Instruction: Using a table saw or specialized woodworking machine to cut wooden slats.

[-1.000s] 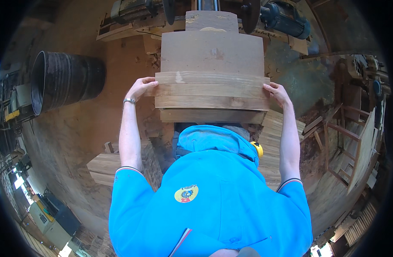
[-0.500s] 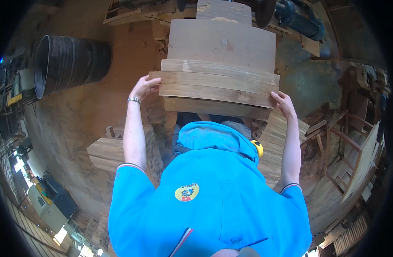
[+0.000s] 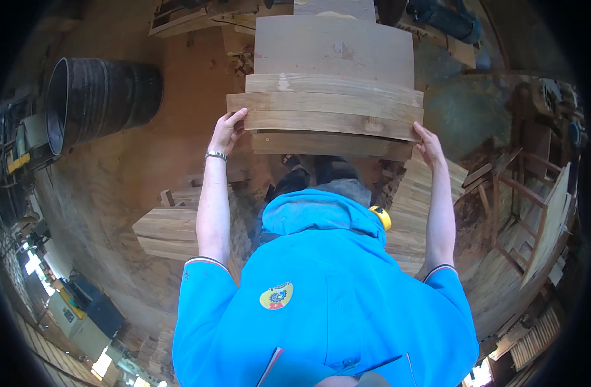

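Several wooden planks lie side by side across the near end of a pale flat board (image 3: 334, 51). My left hand (image 3: 226, 134), with a metal-banded watch (image 3: 215, 155) on its wrist, pinches the left end of the nearer top plank (image 3: 328, 122). At that plank's right end, my right hand (image 3: 429, 145) grips with thumb and fingers. Just beyond lies another plank (image 3: 321, 101), its left end sticking out past the others. A darker plank (image 3: 328, 144) sits lower on my side, with a thin dark gap above its right part.
Stacked timber stands by my left (image 3: 163, 226) and right (image 3: 415, 193) sides. A dark metal drum (image 3: 108, 97) lies on its side at the left. Wooden frames (image 3: 521, 213) stand at right. A motor (image 3: 444, 19) sits at the far right. A yellow tape measure (image 3: 380, 218) hangs at my waist.
My left hand has shifted from the farther plank's jutting end to the nearer plank's left end. My right hand stays at its right end. The planks sit slightly higher in view.
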`<state>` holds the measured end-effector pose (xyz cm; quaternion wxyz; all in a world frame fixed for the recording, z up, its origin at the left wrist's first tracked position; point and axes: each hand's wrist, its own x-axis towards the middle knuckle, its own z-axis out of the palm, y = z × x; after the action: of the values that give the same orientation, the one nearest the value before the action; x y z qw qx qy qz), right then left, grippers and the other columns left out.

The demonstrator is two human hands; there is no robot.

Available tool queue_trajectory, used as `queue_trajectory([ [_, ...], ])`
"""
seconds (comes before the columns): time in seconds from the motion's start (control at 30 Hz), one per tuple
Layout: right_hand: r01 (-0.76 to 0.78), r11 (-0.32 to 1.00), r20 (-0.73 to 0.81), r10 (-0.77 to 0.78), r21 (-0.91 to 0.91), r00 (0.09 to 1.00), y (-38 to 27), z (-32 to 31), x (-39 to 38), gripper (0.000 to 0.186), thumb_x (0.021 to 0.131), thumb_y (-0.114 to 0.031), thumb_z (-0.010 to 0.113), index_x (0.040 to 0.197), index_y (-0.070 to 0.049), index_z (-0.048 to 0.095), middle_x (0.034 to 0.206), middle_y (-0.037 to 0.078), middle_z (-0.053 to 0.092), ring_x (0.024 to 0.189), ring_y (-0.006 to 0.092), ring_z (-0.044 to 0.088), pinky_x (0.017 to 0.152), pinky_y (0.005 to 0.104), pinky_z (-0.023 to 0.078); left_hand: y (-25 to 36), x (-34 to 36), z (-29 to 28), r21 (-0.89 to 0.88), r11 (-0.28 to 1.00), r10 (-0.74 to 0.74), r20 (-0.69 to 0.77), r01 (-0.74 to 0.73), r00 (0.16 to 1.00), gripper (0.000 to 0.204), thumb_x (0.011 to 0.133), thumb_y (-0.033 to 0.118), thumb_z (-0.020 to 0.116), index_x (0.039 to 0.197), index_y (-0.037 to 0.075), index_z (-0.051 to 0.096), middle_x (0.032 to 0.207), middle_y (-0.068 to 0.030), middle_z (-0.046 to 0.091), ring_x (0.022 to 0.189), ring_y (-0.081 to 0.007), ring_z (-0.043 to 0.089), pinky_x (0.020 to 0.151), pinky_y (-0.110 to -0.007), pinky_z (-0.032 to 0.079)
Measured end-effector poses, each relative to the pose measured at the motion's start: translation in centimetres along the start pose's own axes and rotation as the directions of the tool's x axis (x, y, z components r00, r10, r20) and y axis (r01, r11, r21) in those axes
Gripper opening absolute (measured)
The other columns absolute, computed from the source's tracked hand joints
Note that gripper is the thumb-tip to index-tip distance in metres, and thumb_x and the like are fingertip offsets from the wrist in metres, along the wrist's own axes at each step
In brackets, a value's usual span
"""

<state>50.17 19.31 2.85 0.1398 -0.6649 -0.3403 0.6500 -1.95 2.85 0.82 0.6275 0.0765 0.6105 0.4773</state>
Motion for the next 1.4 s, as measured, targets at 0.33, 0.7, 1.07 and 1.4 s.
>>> queue_trajectory([
  [0.33, 0.296, 0.445, -0.273, -0.836, -0.845, 0.476, -0.5, 8.4, -5.2, 0.080, 0.075, -0.054, 0.069, 0.126, 0.003, 0.047, 0.128, 0.016, 0.049, 0.122, 0.0300, 0.041, 0.103, 0.0432, 0.031, -3.5, -6.6, 2.3, 0.667, 0.689, 0.595, -0.298, -0.283, 0.746, 0.036, 0.086, 0.022, 0.065, 0.113, 0.000, 0.059, 0.111, -0.0133, 0.062, 0.093, -0.0172, 0.062, 0.079, -0.033, 0.052],
  [0.7, 0.531, 0.037, 0.112, -0.963, -0.847, 0.245, 3.4, 25.2, -3.8, 0.063, 0.081, -0.043, 0.058, 0.128, -0.004, 0.044, 0.134, 0.017, 0.039, 0.131, 0.0377, 0.030, 0.109, 0.0517, 0.019, -0.6, 3.2, 23.2, 0.867, -0.321, 0.624, 0.496, -0.381, 0.603, 0.045, 0.081, 0.029, 0.062, 0.115, 0.001, 0.053, 0.119, -0.0156, 0.053, 0.116, -0.0309, 0.045, 0.098, -0.047, 0.033],
  [1.07, 0.497, 0.052, 0.039, -0.985, -0.866, 0.171, 1.2, 25.2, -1.2, 0.038, 0.085, -0.040, 0.054, 0.105, -0.008, 0.061, 0.119, 0.015, 0.052, 0.122, 0.0340, 0.044, 0.104, 0.0514, 0.030, 1.4, 4.8, 24.4, 0.881, -0.285, 0.589, 0.471, -0.377, 0.656, 0.050, 0.085, 0.031, 0.057, 0.123, 0.002, 0.047, 0.124, -0.0127, 0.050, 0.121, -0.0286, 0.042, 0.096, -0.062, 0.030],
  [1.4, 0.482, 0.018, 0.045, -0.992, -0.876, 0.119, -9.0, 25.6, 7.3, 0.040, 0.080, -0.035, 0.055, 0.108, -0.006, 0.057, 0.121, 0.015, 0.051, 0.123, 0.0339, 0.042, 0.104, 0.0520, 0.029, 9.9, 14.7, 28.1, 0.935, -0.105, 0.658, 0.321, -0.339, 0.681, 0.041, 0.084, 0.031, 0.057, 0.117, 0.008, 0.051, 0.123, -0.0090, 0.051, 0.121, -0.0240, 0.043, 0.094, -0.064, 0.030],
])
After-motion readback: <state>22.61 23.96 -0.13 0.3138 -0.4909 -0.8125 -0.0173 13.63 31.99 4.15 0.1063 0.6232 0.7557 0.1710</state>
